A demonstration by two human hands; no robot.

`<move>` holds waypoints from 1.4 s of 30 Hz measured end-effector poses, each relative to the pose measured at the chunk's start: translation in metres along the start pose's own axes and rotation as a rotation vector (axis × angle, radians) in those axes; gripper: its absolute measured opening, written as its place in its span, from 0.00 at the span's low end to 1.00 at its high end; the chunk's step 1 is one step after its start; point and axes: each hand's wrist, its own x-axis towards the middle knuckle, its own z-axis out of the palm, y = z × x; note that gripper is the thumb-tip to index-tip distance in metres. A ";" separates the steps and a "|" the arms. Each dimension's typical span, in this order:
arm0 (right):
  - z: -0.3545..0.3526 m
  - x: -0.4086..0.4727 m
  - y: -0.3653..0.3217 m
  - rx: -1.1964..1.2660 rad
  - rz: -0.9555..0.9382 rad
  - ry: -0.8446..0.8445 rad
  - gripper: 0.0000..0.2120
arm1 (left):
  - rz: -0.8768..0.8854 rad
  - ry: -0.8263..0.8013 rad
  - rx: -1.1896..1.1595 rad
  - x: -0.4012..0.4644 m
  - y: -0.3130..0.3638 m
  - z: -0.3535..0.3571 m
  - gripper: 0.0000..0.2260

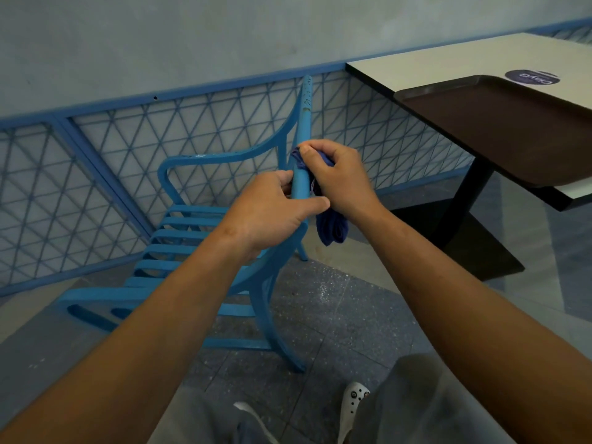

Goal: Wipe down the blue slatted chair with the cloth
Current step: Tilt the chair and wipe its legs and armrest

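We see the blue slatted chair (192, 238) tipped over on the grey tiled floor (336, 315), its seat slats facing left and one long leg (303, 133) pointing up and away toward the blue lattice railing (96, 174) that runs along the wall. Our left hand (272, 213) grips that leg from the left, fingers curled behind it and the thumb laid across its front. Our right hand (336, 174) holds the dark blue cloth (330, 225) bunched against the right side of the same leg, just above the left hand, with the thumb pressing the fabric onto the leg; the loose end of the cloth hangs down below the hand (how much of it wraps behind the leg we cannot tell). The two hands sit close together, the left thumb tip nearly meeting the right wrist. To the right stands a white-topped table (432, 65) on a black pedestal, with a dark brown tray (496, 129) resting on it and jutting over its near edge. At the bottom edge our grey trousers and a white perforated shoe (352, 402) show.
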 end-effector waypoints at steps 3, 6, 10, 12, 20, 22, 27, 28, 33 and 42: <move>-0.009 0.005 0.004 -0.159 -0.077 -0.027 0.09 | -0.005 0.021 0.092 0.000 0.001 0.003 0.13; -0.021 0.017 0.006 -0.305 -0.213 -0.172 0.12 | 0.003 0.012 0.123 0.001 0.002 0.002 0.15; -0.028 0.038 -0.001 -0.369 -0.186 -0.388 0.16 | 0.019 -0.030 0.143 0.004 0.000 -0.001 0.20; -0.029 0.048 -0.003 -0.411 -0.176 -0.449 0.16 | 0.025 -0.046 0.144 0.003 0.001 -0.001 0.22; -0.028 0.070 -0.015 -0.742 -0.296 -0.571 0.19 | 0.051 -0.076 0.270 -0.001 0.008 -0.004 0.21; -0.028 0.068 -0.014 -0.739 -0.314 -0.561 0.20 | 0.056 -0.104 0.291 -0.002 0.008 -0.008 0.24; -0.038 0.054 -0.009 -0.724 -0.330 -0.527 0.18 | 0.077 -0.208 0.304 -0.009 0.008 -0.021 0.23; -0.039 0.051 -0.009 -0.723 -0.329 -0.516 0.18 | 0.080 -0.231 0.303 -0.010 0.006 -0.024 0.22; -0.030 0.027 -0.008 -0.660 -0.321 -0.403 0.16 | 0.105 -0.341 0.309 -0.016 -0.005 -0.048 0.29; 0.000 -0.025 -0.013 -0.454 -0.244 -0.202 0.14 | 0.120 -0.492 0.361 -0.041 -0.008 -0.080 0.34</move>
